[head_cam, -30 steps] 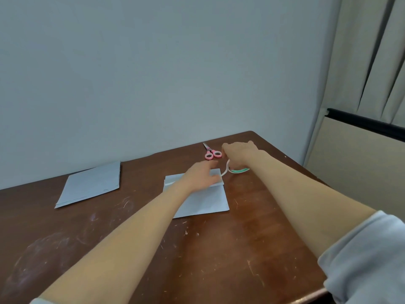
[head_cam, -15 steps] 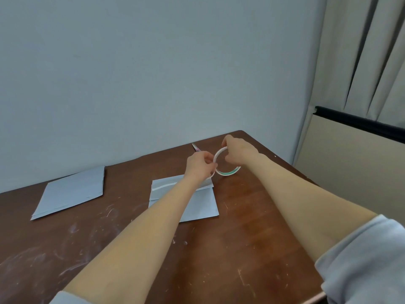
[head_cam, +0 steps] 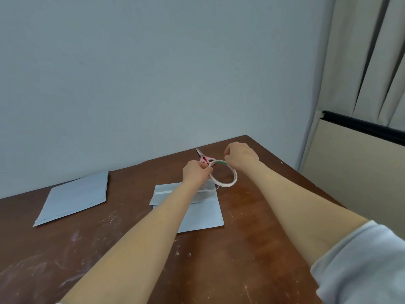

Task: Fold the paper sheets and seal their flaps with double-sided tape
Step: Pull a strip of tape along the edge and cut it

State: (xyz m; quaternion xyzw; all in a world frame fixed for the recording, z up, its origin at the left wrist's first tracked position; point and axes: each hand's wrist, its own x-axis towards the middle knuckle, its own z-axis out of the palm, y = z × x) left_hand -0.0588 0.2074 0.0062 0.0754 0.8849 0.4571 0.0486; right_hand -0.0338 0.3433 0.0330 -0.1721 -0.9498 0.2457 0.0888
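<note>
Between the two grips hangs the tape roll, a thin, light hoop, likely tacky at its loose end and best pinched by the rim. The right grip nips its far edge and the left grip curls on its near side. Just beneath the left grip lies the folded sheet, limp on the counter, with the scissors just beyond.

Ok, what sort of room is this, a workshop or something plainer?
Likely a plain room in a home or office, not a workshop: a scuffed wooden table set against a bare wall, curtains at the right, with paper, scissors and tape at hand.
</note>
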